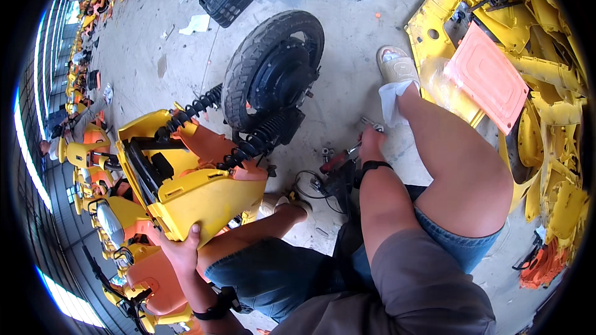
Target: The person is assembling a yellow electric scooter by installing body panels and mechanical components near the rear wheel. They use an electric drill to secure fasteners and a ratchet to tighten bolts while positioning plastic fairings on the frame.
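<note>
We are looking down at a yellow scooter body (211, 201), and it is sitting at our left, in front of our left knee. Our left hand (180, 251) is holding its near bottom edge. The thumb (195, 233) is pressing on the yellow side, and the other fingers are mostly hiding behind the edge, so they are closing around it only a little way. Two black springs (253, 147) are joining the body to a big black wheel (273, 71), which is sticking out at the far end, well apart from our fingers. Our left arm is coming up from the bottom, and it is wearing a black band (218, 304). Our right arm is stretching down past our bent right knee, and its hand (372, 139) is hanging low over the gray floor (354, 18). A shiny metal piece (372, 124) is showing right by those fingers, but we are not seeing enough to tell how open they are or if they are gripping it. A red-handled tool (335, 161) is lying just left of that hand.
</note>
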Demonstrator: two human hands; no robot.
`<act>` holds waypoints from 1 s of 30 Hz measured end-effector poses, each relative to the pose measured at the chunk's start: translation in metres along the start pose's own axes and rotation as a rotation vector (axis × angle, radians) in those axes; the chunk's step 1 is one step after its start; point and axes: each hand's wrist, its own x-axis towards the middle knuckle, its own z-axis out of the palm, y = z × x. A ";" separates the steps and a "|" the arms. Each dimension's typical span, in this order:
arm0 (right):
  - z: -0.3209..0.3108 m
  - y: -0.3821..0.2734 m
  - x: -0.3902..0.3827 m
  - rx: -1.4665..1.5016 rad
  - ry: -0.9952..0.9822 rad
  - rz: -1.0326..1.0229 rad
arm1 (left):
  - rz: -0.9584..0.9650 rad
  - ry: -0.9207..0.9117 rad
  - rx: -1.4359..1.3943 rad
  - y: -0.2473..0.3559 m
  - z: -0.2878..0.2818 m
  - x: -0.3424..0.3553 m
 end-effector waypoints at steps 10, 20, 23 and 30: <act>-0.004 -0.022 0.015 0.070 -0.323 0.075 | -0.041 -0.006 -0.083 -0.002 0.001 0.003; 0.013 -0.012 0.020 -0.025 -0.274 0.087 | -0.024 -0.001 -0.063 -0.009 0.000 0.002; -0.001 -0.009 0.033 -0.213 -0.343 0.106 | -0.039 0.001 -0.051 -0.010 -0.001 0.002; -0.038 -0.028 0.034 -0.831 -0.203 -0.091 | -0.054 -0.001 -0.056 -0.010 0.002 0.004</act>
